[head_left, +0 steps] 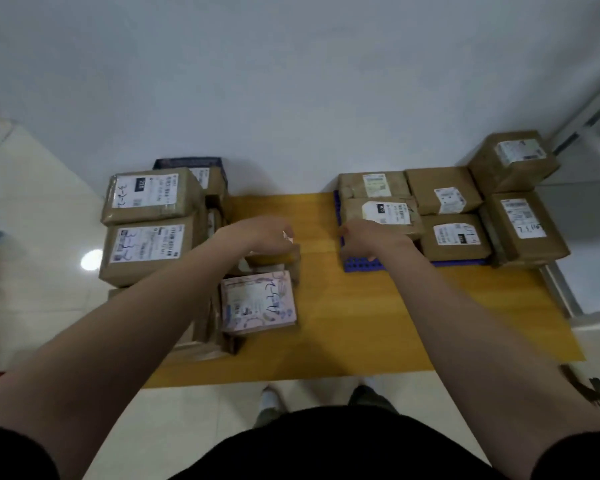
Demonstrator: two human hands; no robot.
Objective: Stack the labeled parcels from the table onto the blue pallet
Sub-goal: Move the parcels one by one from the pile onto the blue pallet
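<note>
Brown labeled parcels crowd the blue pallet on the yellow table, where the right hand rests loosely curled and empty, while the left hand cups a small parcel.

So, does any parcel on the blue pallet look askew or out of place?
Yes: the parcel by the right hand lies across two parcels, not square with them. The pallet's near-left corner is bare. The rest sit tidy.
</note>
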